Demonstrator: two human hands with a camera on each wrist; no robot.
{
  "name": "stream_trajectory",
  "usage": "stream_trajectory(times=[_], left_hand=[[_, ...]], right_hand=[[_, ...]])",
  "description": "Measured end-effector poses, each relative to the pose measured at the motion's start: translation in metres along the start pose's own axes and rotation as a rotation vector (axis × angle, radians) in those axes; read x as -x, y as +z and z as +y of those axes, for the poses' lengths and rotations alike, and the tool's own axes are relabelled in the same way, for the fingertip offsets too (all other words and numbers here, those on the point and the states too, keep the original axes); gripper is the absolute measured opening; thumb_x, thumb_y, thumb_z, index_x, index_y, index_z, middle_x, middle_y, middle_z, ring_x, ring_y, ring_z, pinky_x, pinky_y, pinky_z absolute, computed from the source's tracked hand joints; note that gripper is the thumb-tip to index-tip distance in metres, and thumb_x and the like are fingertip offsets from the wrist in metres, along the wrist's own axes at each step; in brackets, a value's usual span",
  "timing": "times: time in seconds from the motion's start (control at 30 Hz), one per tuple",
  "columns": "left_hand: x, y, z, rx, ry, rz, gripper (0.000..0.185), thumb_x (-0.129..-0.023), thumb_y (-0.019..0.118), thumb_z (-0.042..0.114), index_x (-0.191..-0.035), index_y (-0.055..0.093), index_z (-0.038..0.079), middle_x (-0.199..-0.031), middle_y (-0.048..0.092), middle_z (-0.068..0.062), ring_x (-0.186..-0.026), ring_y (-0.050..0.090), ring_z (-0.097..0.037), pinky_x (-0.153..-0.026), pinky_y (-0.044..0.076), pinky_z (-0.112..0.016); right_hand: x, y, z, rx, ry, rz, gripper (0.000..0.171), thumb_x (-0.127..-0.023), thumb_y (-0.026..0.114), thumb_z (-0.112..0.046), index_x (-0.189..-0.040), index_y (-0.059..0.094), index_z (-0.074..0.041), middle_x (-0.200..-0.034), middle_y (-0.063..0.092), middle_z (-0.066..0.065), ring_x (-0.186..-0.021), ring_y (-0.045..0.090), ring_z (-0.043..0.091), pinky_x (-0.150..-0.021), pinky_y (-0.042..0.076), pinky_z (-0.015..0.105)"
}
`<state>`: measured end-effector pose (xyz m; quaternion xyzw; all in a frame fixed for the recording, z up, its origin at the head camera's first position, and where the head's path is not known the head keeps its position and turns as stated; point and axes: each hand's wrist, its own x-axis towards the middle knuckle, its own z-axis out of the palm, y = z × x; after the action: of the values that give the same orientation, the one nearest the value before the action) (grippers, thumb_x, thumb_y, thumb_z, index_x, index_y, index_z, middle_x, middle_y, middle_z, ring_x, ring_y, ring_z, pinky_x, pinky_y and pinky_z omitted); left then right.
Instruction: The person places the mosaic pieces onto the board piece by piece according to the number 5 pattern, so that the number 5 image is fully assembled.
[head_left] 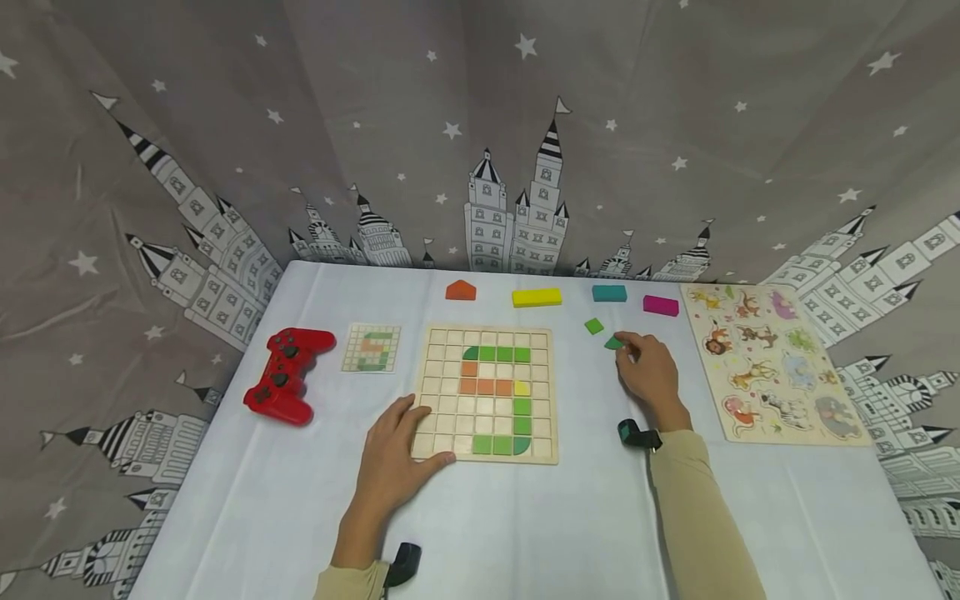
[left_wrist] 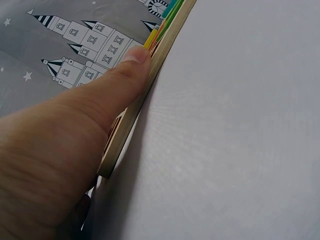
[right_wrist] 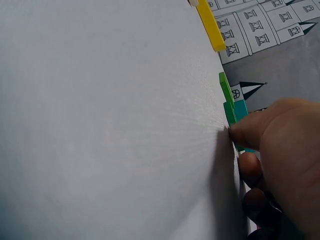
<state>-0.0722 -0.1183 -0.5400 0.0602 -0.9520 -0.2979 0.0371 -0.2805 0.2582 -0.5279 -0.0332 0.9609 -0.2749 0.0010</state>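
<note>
A wooden grid board [head_left: 442, 425] carries green, orange and yellow tiles laid in a figure-like pattern. At its lower left corner my left hand [head_left: 393, 458] rests with thumb and fingers spread, the fingers on the left side. The left wrist view shows the thumb [left_wrist: 127, 70] lying over the board's edge [left_wrist: 125, 130]. To the right of the board, my right hand [head_left: 651, 371] pinches a dark green rounded tile [head_left: 614, 342] close over the table. A light green square tile [head_left: 594, 326] lies just beyond it; the right wrist view shows both tiles near the thumb.
Left of the board are a pattern card [head_left: 371, 347] and a red game controller [head_left: 288, 375]. Along the back lie orange [head_left: 461, 290], yellow [head_left: 537, 297], teal [head_left: 609, 293] and magenta [head_left: 661, 306] blocks. An animal puzzle board [head_left: 772, 362] lies at the right.
</note>
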Motion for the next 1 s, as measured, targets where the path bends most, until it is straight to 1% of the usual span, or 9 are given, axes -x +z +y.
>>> stream_trajectory(times=[0.17,0.37,0.43,0.5,0.63,0.77,0.9,1.0], left_hand=[[-0.001,-0.001,0.001,0.007,0.003,-0.001,0.084,-0.074,0.084,0.059,-0.14,0.056,0.015,-0.159,0.04,-0.012,-0.149,0.034,-0.036,-0.12,0.03,-0.062],[-0.001,-0.002,0.002,0.01,-0.005,-0.009,0.085,-0.074,0.085,0.058,-0.141,0.056,0.015,-0.16,0.039,-0.011,-0.15,0.033,-0.035,-0.12,0.029,-0.062],[-0.001,-0.002,0.003,0.01,-0.005,-0.012,0.085,-0.074,0.085,0.058,-0.141,0.056,0.015,-0.16,0.038,-0.012,-0.15,0.033,-0.036,-0.121,0.029,-0.062],[-0.001,-0.002,0.003,0.009,-0.004,-0.01,0.085,-0.074,0.085,0.059,-0.141,0.056,0.015,-0.16,0.039,-0.012,-0.149,0.033,-0.036,-0.12,0.029,-0.062],[-0.001,-0.001,0.002,0.007,0.003,0.002,0.085,-0.073,0.085,0.059,-0.14,0.056,0.015,-0.159,0.04,-0.012,-0.149,0.035,-0.036,-0.12,0.031,-0.062],[-0.001,0.001,0.001,-0.002,0.017,0.007,0.085,-0.073,0.084,0.06,-0.14,0.057,0.015,-0.158,0.041,-0.012,-0.148,0.036,-0.036,-0.119,0.032,-0.062],[-0.001,0.002,0.0,-0.004,0.02,0.013,0.085,-0.073,0.084,0.061,-0.139,0.057,0.015,-0.158,0.041,-0.012,-0.148,0.036,-0.036,-0.119,0.032,-0.062],[-0.001,0.001,-0.001,0.003,0.015,0.017,0.085,-0.073,0.084,0.061,-0.139,0.057,0.015,-0.158,0.041,-0.012,-0.148,0.036,-0.036,-0.119,0.031,-0.063]], right_hand=[[0.001,0.001,0.002,0.008,0.009,-0.006,0.037,-0.099,0.062,-0.03,-0.131,0.066,-0.013,-0.099,0.058,0.009,-0.088,0.047,0.026,-0.071,0.033,0.033],[0.005,0.0,0.0,-0.02,0.019,-0.02,0.038,-0.097,0.068,-0.035,-0.121,0.067,-0.006,-0.098,0.059,0.011,-0.091,0.048,0.028,-0.076,0.037,0.037],[0.007,0.0,-0.001,-0.023,0.014,-0.027,0.04,-0.095,0.07,-0.035,-0.122,0.066,-0.005,-0.098,0.059,0.012,-0.092,0.048,0.029,-0.079,0.038,0.039],[0.009,0.001,0.0,-0.016,-0.009,-0.036,0.042,-0.095,0.07,-0.034,-0.127,0.065,-0.007,-0.099,0.059,0.012,-0.093,0.048,0.029,-0.08,0.038,0.04],[0.011,0.002,0.003,0.009,-0.065,-0.043,0.043,-0.095,0.07,-0.031,-0.133,0.064,-0.011,-0.097,0.058,0.01,-0.091,0.047,0.028,-0.079,0.036,0.039],[0.015,0.002,0.005,0.004,-0.073,-0.043,0.039,-0.095,0.071,-0.029,-0.127,0.067,-0.008,-0.095,0.058,0.01,-0.09,0.046,0.028,-0.077,0.034,0.037],[0.019,0.002,0.003,-0.011,-0.058,-0.048,0.038,-0.095,0.072,-0.029,-0.126,0.067,-0.007,-0.096,0.059,0.01,-0.093,0.046,0.028,-0.081,0.036,0.04],[0.02,0.002,0.0,-0.012,-0.063,-0.044,0.038,-0.095,0.071,-0.029,-0.125,0.066,-0.006,-0.096,0.058,0.01,-0.095,0.047,0.028,-0.084,0.037,0.042]])
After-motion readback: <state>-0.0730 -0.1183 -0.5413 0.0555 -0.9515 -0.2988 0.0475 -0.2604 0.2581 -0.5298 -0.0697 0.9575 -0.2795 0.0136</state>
